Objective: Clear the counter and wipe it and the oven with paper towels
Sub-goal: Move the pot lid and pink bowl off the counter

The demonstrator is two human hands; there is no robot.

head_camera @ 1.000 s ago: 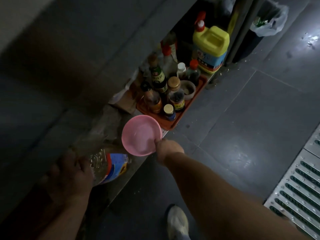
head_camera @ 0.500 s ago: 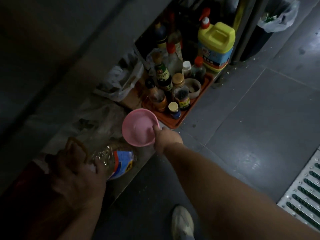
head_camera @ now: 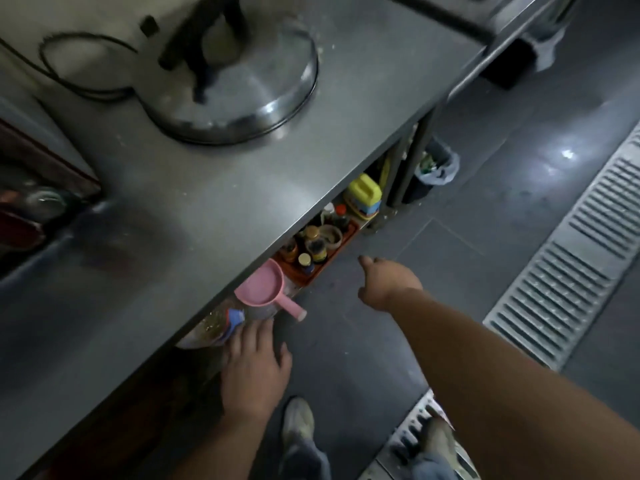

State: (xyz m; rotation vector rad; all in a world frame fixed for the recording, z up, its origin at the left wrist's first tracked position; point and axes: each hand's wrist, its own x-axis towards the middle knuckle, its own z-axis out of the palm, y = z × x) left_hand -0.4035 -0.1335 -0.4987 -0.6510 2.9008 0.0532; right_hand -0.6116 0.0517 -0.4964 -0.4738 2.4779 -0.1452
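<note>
Pink scoop (head_camera: 260,288) is now parked on the lower shelf under the surface (head_camera: 214,209), and that's the big change: half a second ago the right hand (head_camera: 388,282) was pinching its rim, now that hand is off it, out over the floor to the right of the scoop, fingers loose and holding nothing. Handle of the scoop pokes out past the shelf edge toward the floor.

Left hand (head_camera: 254,362) was wrapped on the clear bottle (head_camera: 221,325) before; now it sits just below the scoop with fingers spread, fingertips at or right by the bottle's end. Can't tell if it's actually touching, but it isn't gripping. Bottle lies on its side on the shelf, left of the scoop.

View has swung up too, so the top of the surface shows now: a big metal lid (head_camera: 239,91) well above the scoop, plus a cable (head_camera: 69,64) and some crumbs.

My read is the stash-it-below step is done for these two things, both hands are free, and that lid looks like the next thing standing between the surface and a wipe. No paper towels in sight yet.
</note>
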